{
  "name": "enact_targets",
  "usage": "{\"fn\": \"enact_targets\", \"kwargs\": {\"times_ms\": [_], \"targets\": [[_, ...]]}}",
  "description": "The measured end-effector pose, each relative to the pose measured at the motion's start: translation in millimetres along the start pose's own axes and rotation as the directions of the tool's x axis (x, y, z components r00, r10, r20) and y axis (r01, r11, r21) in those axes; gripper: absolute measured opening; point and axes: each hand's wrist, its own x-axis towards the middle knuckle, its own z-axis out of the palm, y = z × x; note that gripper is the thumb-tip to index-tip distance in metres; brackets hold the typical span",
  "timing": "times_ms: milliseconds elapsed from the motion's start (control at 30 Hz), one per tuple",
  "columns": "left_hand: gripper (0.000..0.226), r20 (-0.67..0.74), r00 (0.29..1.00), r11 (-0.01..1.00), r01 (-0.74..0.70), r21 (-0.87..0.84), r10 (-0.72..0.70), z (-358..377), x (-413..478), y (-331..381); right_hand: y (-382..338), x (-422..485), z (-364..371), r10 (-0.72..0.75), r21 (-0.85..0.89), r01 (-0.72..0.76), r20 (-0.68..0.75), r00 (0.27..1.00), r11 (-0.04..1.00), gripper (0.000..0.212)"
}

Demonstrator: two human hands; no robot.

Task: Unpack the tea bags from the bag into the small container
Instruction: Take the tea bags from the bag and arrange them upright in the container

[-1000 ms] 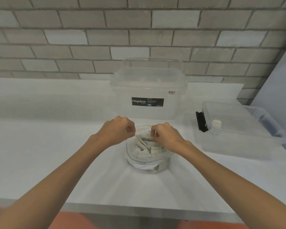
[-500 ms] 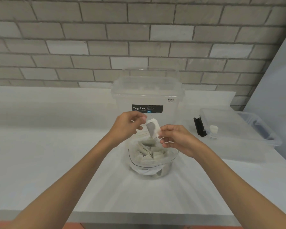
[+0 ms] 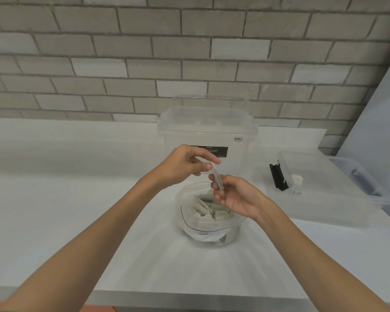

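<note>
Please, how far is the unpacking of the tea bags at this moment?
Done: the clear plastic bag stands open on the counter. In hand: one tea bag, pinched between the left hand and the right hand above the bag's mouth. Left: almost everything. A pile of tea bags lies inside the bag, and none shows in a container; the flat clear box at the right appears lidded.

We see a clear zip bag (image 3: 190,225) standing open and slumped on the white counter (image 3: 77,210), stuffed with flat, pale grey tea bags (image 3: 206,207) in a jumble. At its 12 o'clock, just above the mouth, a single tea bag (image 3: 217,178) shows edge-on, pinched between our left hand (image 3: 185,163) and right hand (image 3: 236,199). The small container (image 3: 324,188), clear, low and lidded, sits apart at 2 o'clock.
</note>
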Motion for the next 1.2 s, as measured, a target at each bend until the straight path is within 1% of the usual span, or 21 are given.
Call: {"fn": "enact_targets", "kwargs": {"times_ms": [67, 100, 167, 200, 233, 267, 300, 333, 367, 400, 467, 533, 567, 633, 700, 833, 867, 933, 1000, 1100, 1200], "targets": [[0.012, -0.014, 1.000, 1.000, -0.017, 0.004, 0.017, -0.8, 1.3, 0.8, -2.3, 2.3, 0.6, 0.017, 0.002, -0.017, 0.030, 0.999, 1.000, 0.021], [0.011, -0.023, 1.000, 1.000, -0.020, 0.012, 0.020, -1.6, 1.8, 0.9, -4.4, 3.9, 0.6, 0.010, -0.039, -0.009, 0.034, 0.999, 0.999, 0.022], [0.011, -0.046, 0.999, 0.997, -0.016, 0.074, 0.020, -5.1, 2.9, -0.3, -8.6, 9.8, -1.3, -0.055, -0.245, 0.050, -0.013, 0.998, 0.968, 0.022], [0.011, -0.060, 0.998, 0.991, -0.011, 0.137, 0.020, -7.6, 3.4, -1.7, -9.9, 12.8, -2.8, -0.134, -0.416, 0.098, -0.059, 0.989, 0.904, 0.020], [0.012, -0.073, 0.997, 0.978, -0.002, 0.211, 0.017, -10.3, 3.7, -3.4, -10.0, 15.9, -4.9, -0.242, -0.610, 0.135, -0.096, 0.966, 0.780, 0.019], [0.012, -0.081, 0.997, 0.961, 0.013, 0.276, 0.010, -13.2, 3.6, -5.1, -8.9, 19.0, -7.2, -0.361, -0.790, 0.150, -0.095, 0.928, 0.594, 0.020], [0.011, -0.088, 0.996, 0.947, 0.031, 0.319, -0.003, -15.5, 3.1, -6.2, -7.2, 21.9, -9.0, -0.449, -0.916, 0.147, -0.039, 0.893, 0.373, 0.021], [0.010, -0.096, 0.995, 0.940, 0.049, 0.339, -0.018, -17.1, 2.3, -6.8, -4.4, 24.6, -9.4, -0.473, -0.977, 0.135, 0.042, 0.880, 0.165, 0.023], [0.008, -0.108, 0.994, 0.936, 0.064, 0.345, -0.028, -18.3, 1.2, -7.0, -0.3, 26.8, -9.6, -0.451, -0.993, 0.119, 0.106, 0.886, 0.001, 0.023], [0.007, -0.123, 0.992, 0.936, 0.072, 0.344, -0.031, -19.4, 0.2, -6.8, 4.5, 28.6, -8.8, -0.412, -0.989, 0.094, 0.134, 0.901, -0.117, 0.021], [0.008, -0.146, 0.989, 0.937, 0.083, 0.339, -0.035, -20.8, -1.9, -6.5, 14.2, 29.8, -4.7, -0.364, -0.965, 0.039, 0.136, 0.921, -0.260, 0.024], [0.009, -0.170, 0.985, 0.935, 0.097, 0.341, -0.041, -21.2, -3.4, -7.2, 21.3, 30.9, -1.1, -0.386, -0.943, 0.015, 0.150, 0.910, -0.332, 0.029], [0.009, -0.182, 0.982, 0.933, 0.105, 0.343, -0.043, -21.2, -4.0, -7.8, 23.4, 31.7, -0.5, -0.408, -0.941, 0.015, 0.161, 0.899, -0.337, 0.027], [0.010, -0.197, 0.979, 0.930, 0.118, 0.348, -0.050, -21.2, -5.6, -9.1, 24.6, 32.7, -2.0, -0.446, -0.958, 0.029, 0.159, 0.881, -0.285, 0.022], [0.009, -0.205, 0.977, 0.929, 0.127, 0.347, -0.058, -21.7, -6.2, -12.3, 20.5, 31.6, -5.8, -0.473, -0.985, 0.034, 0.111, 0.874, -0.168, 0.014], [0.016, -0.220, 0.971, 0.938, 0.156, 0.309, -0.089, -22.6, -6.5, -20.1, 1.4, 18.9, -14.0, -0.534, -0.980, 0.100, -0.008, 0.845, 0.174, 0.006], [0.019, -0.209, 0.973, 0.940, 0.157, 0.304, -0.095, -21.8, -6.6, -20.9, -3.8, 13.8, -15.4, -0.523, -0.952, 0.115, -0.052, 0.851, 0.283, 0.004], [0.024, -0.175, 0.979, 0.942, 0.156, 0.297, -0.107, -18.4, -5.1, -21.0, -13.5, 3.0, -19.3, -0.455, -0.841, 0.148, -0.128, 0.881, 0.521, 0.004], [0.026, -0.136, 0.984, 0.952, 0.150, 0.266, -0.117, -12.7, -1.1, -19.2, -23.5, -7.5, -22.9, -0.396, -0.720, 0.171, -0.155, 0.905, 0.672, 0.006], [0.028, -0.081, 0.991, 0.971, 0.125, 0.206, -0.110, -2.3, 8.8, -11.9, -37.9, -23.5, -27.5, -0.364, -0.586, 0.218, -0.141, 0.921, 0.780, 0.006], [0.025, -0.037, 0.995, 0.991, 0.092, 0.096, -0.089, 9.9, 21.9, 1.0, -52.7, -38.7, -34.0, -0.374, -0.500, 0.265, -0.131, 0.918, 0.824, 0.005]]}}
